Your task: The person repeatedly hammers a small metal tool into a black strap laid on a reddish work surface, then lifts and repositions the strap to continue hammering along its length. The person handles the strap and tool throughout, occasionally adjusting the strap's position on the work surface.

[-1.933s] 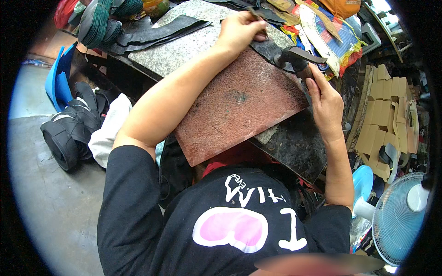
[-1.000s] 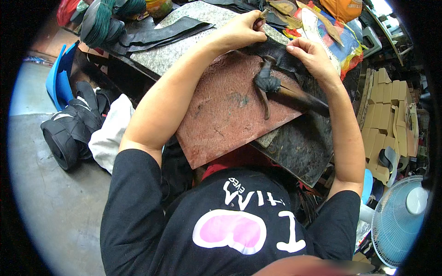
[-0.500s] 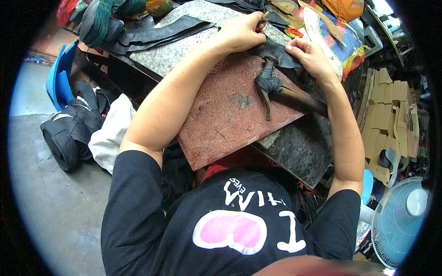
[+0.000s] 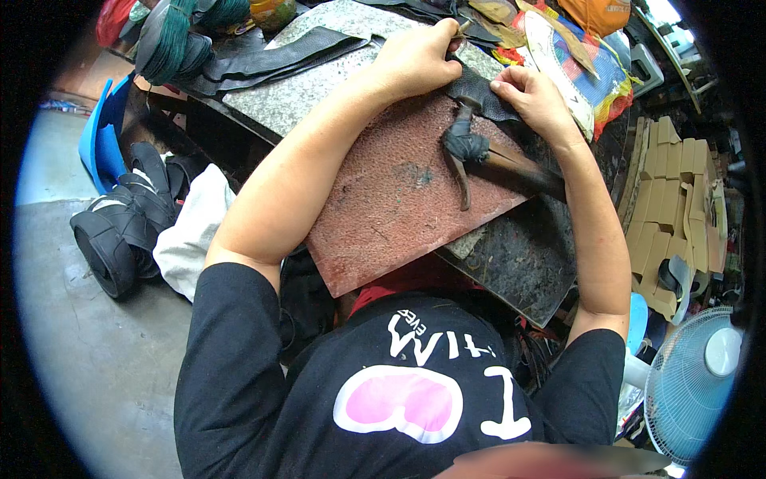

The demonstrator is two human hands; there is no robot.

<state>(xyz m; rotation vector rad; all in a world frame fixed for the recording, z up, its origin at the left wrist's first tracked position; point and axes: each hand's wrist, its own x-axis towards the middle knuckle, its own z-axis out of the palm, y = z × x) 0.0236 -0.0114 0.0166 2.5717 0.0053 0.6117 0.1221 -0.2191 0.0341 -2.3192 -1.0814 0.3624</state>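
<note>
A piece of black grained leather (image 4: 483, 89) spans the gap between my two hands at the far side of the work surface. My left hand (image 4: 419, 60) is closed at its left end, and a thin, pale-tipped thing pokes out past the fingertips, too small to name. Thumb and fingers of my right hand (image 4: 533, 97) pinch the leather's right edge. Just nearer to me, a hammer (image 4: 466, 148) with a dark wrapped head lies on a reddish-brown board (image 4: 383, 207), its wooden handle running toward my right forearm.
Long black leather strips (image 4: 279, 60) lie on a speckled stone slab (image 4: 279, 108) at the left. Spools of green thread (image 4: 167, 40) stand beyond. To the right are a mesh bag (image 4: 570, 60), stacked cardboard (image 4: 662, 184) and a fan (image 4: 692, 383). Black rolls (image 4: 120, 231) sit on the floor.
My left hand has shifted slightly up and away. My right hand has moved a little left along the leather, which lies at a slightly different angle. The hammer stays put.
</note>
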